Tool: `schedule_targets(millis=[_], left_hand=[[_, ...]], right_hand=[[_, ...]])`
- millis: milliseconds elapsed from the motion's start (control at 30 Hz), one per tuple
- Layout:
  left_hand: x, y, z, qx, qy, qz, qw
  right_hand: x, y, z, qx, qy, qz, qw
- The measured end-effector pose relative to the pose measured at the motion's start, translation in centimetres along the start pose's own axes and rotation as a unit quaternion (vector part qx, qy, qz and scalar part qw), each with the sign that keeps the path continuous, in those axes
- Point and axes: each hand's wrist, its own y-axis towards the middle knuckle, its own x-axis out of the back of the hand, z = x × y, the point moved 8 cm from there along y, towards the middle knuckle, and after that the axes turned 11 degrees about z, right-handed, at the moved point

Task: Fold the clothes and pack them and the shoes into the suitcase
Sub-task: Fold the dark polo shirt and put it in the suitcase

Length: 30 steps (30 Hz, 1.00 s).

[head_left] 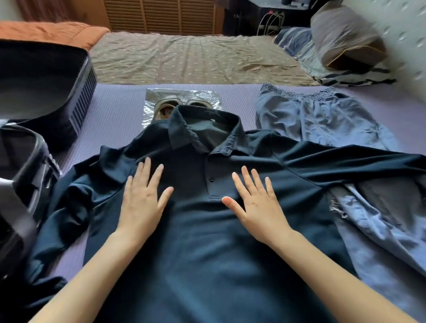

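Left hand (144, 201) and right hand (254, 201), fingers spread, pressed flat on navy polo shirt (198, 247); jeans (327, 122) at two o'clock, suitcase (28, 96) at ten.

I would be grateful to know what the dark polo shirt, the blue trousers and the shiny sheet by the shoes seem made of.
Polo shirt: soft matte knit, probably cotton or a blend; it drapes smoothly.
Trousers: faded denim-like cloth, with visible seam stitching.
Sheet: clear glossy plastic, crinkled, with glints.
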Motion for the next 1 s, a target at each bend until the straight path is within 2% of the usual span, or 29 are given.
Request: schedule_targets(millis=[100,367,433,567,733,900,1000], left_hand=[[-2.3,0.2,1.4,0.044,0.056,0.081,0.994],[-2.5,-0.6,0.5,0.086,0.061,0.128,0.986],[-2.7,-1.9,-1.4,0.073,0.033,0.131,0.988],[-3.9,-5.1,-5.7,0.020,0.040,0.121,0.992],[-4.2,-9.4,-6.7,-0.014,0.052,0.093,0.994],[-3.4,-13.2,-6.4,-0.016,-0.004,0.091,0.996],[-3.2,-16.9,-6.7,-0.027,-0.009,0.090,0.996]], right_hand=[[-1.1,-0.2,-1.8,-0.012,0.002,0.045,0.999],[-1.2,-0.7,-2.8,0.012,0.065,0.054,0.996],[-0.7,-1.8,-3.5,0.029,0.083,0.059,0.994],[-0.4,-5.5,-5.9,0.012,0.040,0.045,0.998],[-2.5,-9.5,-7.5,0.007,0.009,0.042,0.999],[-1.6,-11.4,-7.0,0.051,0.103,0.015,0.993],[-1.6,-15.8,-6.4,0.066,0.136,-0.035,0.988]])
